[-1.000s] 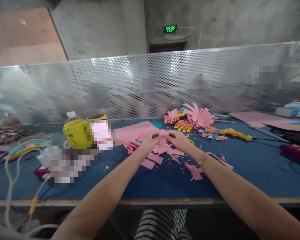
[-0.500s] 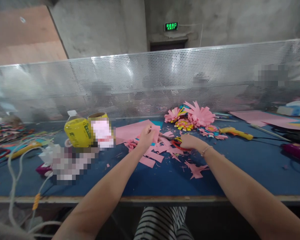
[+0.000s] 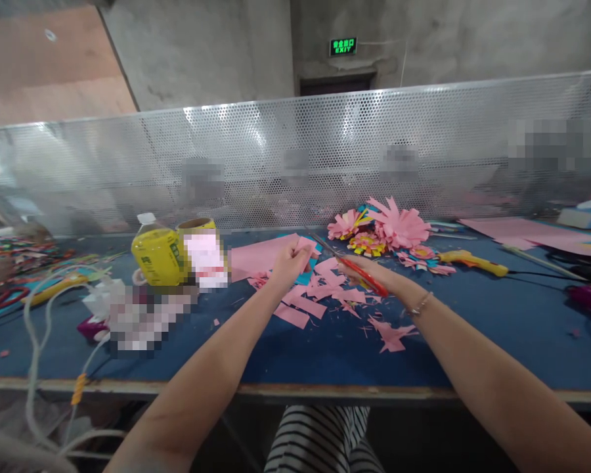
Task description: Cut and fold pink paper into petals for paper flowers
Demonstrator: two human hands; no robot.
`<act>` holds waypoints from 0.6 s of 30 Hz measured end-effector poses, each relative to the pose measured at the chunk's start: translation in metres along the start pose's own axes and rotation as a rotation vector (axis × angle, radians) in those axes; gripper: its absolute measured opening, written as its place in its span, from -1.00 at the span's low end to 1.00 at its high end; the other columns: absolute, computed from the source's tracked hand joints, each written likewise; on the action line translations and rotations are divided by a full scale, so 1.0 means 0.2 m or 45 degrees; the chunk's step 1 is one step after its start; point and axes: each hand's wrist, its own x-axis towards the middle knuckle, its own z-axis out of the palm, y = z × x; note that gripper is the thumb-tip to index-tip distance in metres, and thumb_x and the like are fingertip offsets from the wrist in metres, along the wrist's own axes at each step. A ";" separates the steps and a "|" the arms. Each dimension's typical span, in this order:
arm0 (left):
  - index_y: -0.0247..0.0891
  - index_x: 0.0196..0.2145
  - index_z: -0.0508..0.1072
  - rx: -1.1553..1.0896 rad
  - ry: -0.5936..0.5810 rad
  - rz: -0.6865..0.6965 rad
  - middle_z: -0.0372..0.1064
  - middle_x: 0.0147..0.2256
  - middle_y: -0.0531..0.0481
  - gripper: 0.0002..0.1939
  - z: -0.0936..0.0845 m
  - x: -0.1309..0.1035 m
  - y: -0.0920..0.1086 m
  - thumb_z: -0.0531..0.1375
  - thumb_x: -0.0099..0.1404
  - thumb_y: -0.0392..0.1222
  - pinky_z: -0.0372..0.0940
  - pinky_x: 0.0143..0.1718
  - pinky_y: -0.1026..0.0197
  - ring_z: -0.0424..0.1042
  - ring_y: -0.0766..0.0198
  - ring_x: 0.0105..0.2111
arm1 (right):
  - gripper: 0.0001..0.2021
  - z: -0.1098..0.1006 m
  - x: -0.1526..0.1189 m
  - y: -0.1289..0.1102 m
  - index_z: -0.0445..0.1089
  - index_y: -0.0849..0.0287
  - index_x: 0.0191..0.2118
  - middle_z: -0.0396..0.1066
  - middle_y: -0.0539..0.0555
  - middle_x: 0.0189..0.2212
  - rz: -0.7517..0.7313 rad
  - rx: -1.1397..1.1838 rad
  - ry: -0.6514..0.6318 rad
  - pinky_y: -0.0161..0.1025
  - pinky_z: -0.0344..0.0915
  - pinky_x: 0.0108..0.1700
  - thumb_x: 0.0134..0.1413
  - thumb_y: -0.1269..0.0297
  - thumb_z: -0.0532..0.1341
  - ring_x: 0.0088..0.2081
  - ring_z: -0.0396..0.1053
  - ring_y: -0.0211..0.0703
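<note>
A clear plastic bottle with a yellow label (image 3: 158,257) stands at nine o'clock from the left hand (image 3: 289,261), whose thumb and fingers pinch a small pink paper piece (image 3: 314,248) at its one o'clock side. Loose pink paper strips (image 3: 310,305) lie at five o'clock from that hand. The red-handled metal scissors (image 3: 355,268) point their long axis toward ten o'clock, blade tips beside the paper's upper edge; contact is unclear. The right hand (image 3: 374,268) curls around the handles, farther from the paper. A fringed pink paper flower (image 3: 400,226) sits at its one o'clock.
</note>
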 end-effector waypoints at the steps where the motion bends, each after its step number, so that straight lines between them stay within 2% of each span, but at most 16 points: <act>1: -0.33 -0.51 0.30 -0.007 -0.024 -0.001 0.28 -0.62 0.04 -0.77 0.00 0.00 0.01 0.04 0.08 -0.09 0.08 -0.69 0.37 0.18 0.46 -0.70 | -0.66 0.00 0.00 -0.01 0.28 0.20 -0.32 0.26 0.03 -0.45 -0.023 -0.022 -0.019 -0.33 0.23 -0.46 -0.10 0.01 0.07 -0.45 0.23 -0.29; 8: -0.33 -0.53 0.30 0.007 -0.047 -0.017 0.22 -0.68 0.09 -0.77 0.00 -0.01 0.03 0.03 0.09 -0.10 0.06 -0.70 0.39 0.14 0.48 -0.72 | -0.76 0.00 -0.01 -0.03 0.25 0.19 -0.34 0.24 0.05 -0.44 0.022 0.074 -0.087 -0.35 0.20 -0.47 -0.07 0.11 0.09 -0.41 0.23 -0.26; 13: -0.32 -0.57 0.27 0.024 -0.018 -0.023 0.20 -0.69 0.10 -0.76 0.00 -0.01 0.04 0.05 0.08 -0.08 0.05 -0.71 0.39 0.12 0.48 -0.73 | -0.74 -0.01 -0.02 -0.04 0.21 0.19 -0.39 0.14 -0.03 -0.53 -0.039 0.016 -0.188 -0.35 0.17 -0.47 -0.05 0.07 0.06 -0.51 0.14 -0.35; 18: -0.31 -0.57 0.27 0.016 -0.033 -0.045 0.21 -0.67 0.10 -0.78 0.00 -0.01 0.03 0.07 0.06 -0.09 0.05 -0.71 0.39 0.11 0.49 -0.73 | -0.73 -0.01 -0.03 -0.06 0.24 0.21 -0.34 0.19 0.01 -0.48 -0.004 0.072 -0.165 -0.35 0.18 -0.45 -0.06 0.09 0.07 -0.45 0.19 -0.32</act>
